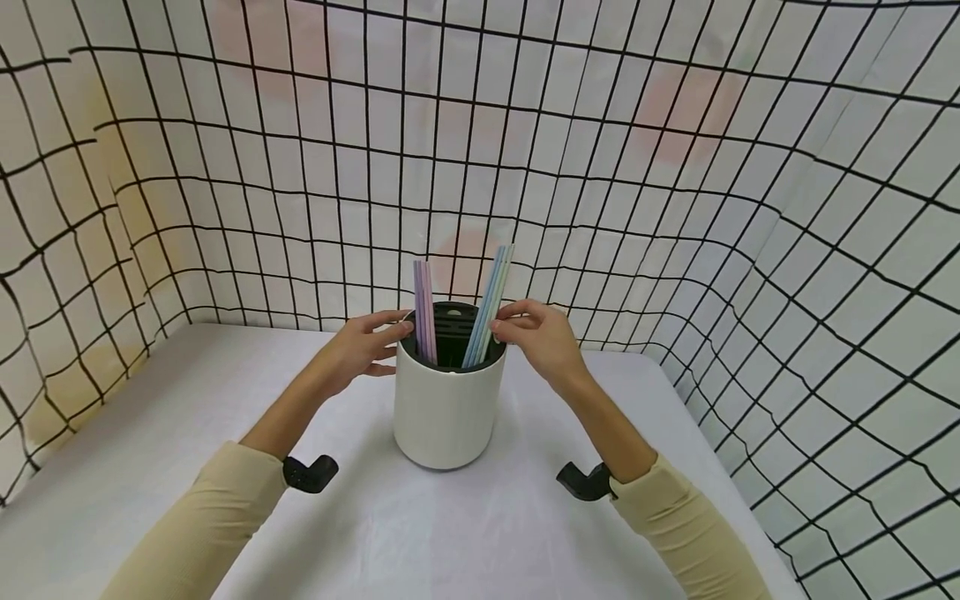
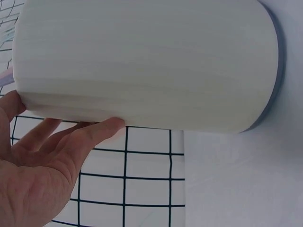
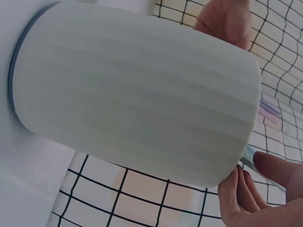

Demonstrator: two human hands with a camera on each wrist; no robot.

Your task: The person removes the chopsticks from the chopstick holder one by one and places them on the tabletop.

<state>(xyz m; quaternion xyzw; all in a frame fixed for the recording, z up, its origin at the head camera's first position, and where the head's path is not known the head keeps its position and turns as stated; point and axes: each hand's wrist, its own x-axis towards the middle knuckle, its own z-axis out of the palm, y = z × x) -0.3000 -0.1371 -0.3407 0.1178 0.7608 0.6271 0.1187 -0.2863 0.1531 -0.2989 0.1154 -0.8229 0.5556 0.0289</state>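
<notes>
A white cylindrical utensil holder with a black slotted insert stands upright on the table. Purple and pink chopsticks lean inside at its left, blue chopsticks and pale green chopsticks at its right. My left hand touches the holder's left side, thumb at the rim and fingers extended along the wall, also seen in the left wrist view. At the right rim, my right hand pinches with its thumb on the pale green chopsticks; its other fingertips meet the holder's outer wall.
A white cloth covers the table. Black wire grid panels rise behind it and on both sides, with pale sheeting behind them. A black wrist mount sits on the left sleeve and another on the right.
</notes>
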